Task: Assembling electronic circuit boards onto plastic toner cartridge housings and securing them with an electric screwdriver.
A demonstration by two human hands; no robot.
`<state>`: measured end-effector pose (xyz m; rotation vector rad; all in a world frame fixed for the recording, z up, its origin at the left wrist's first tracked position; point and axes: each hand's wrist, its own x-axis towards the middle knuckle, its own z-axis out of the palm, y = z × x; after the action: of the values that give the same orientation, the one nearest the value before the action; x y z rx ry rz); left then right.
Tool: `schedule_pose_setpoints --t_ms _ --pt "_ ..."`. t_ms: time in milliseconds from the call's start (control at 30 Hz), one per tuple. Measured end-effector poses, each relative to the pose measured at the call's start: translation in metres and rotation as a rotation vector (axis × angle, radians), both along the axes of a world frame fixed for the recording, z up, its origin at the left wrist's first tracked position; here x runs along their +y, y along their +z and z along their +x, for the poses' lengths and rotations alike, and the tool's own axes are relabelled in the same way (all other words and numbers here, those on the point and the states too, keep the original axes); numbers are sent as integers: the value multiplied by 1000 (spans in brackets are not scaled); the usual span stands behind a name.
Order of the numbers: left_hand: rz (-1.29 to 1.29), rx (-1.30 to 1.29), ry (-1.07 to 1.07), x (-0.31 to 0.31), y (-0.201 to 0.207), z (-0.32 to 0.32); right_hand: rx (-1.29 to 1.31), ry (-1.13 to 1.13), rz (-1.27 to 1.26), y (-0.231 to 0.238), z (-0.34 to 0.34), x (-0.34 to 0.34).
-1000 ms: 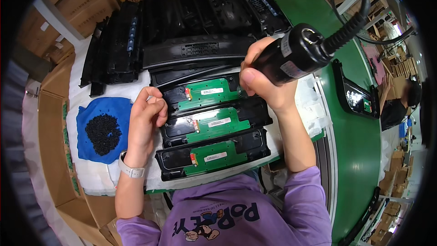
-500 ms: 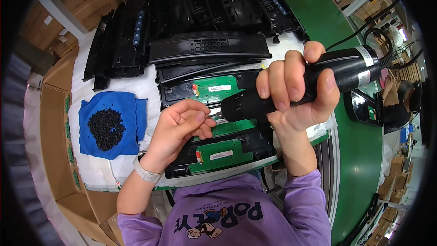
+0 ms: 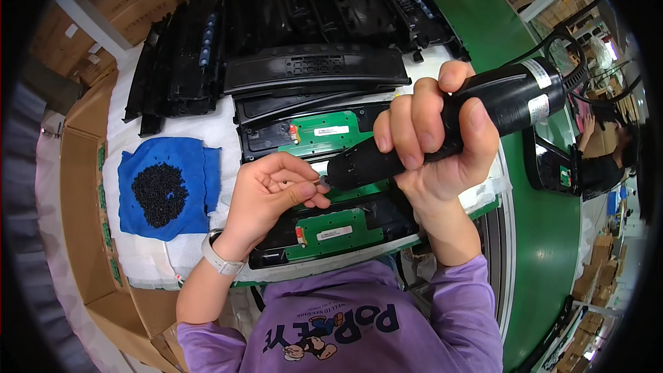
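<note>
A black corded electric screwdriver [image 3: 507,100] lies across the palm of my right hand [image 3: 435,131], its fingers wrapped round the body and its nose pointing left. At that nose, my left hand [image 3: 276,190] pinches the thin metal screwdriver bit [image 3: 321,182] between thumb and fingers. Below both hands are black plastic panels with green circuit boards; one board [image 3: 331,131] shows behind the tool and another board [image 3: 335,233] in front of it. The middle board is mostly hidden by my hands and the screwdriver.
Left of my hands, a heap of small black screws [image 3: 159,195] rests on a blue cloth [image 3: 200,207]. Black plastic housings [image 3: 297,14] are stacked at the back. A green surface [image 3: 545,255] runs along the right, where another person's hand [image 3: 588,128] is near a black panel [image 3: 552,166].
The screwdriver and my right hand have shifted slightly left and down. My left fingers stay at its nose, pinching the bit.
</note>
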<state>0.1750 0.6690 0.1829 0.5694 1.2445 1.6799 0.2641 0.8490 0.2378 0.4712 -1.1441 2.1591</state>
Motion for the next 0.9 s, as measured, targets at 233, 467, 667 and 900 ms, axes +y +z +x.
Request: schedule_pose_setpoints --t_ms 233,467,667,900 --pt "32 17 33 3 2 6 -83 -75 -261 2 1 2" --pt "28 44 240 7 -9 -3 -364 -149 251 -2 4 20" --pt "0 32 196 6 -9 -4 -411 -183 334 -2 3 14" --pt "-78 62 192 7 -5 -2 -377 -180 239 -4 3 13"
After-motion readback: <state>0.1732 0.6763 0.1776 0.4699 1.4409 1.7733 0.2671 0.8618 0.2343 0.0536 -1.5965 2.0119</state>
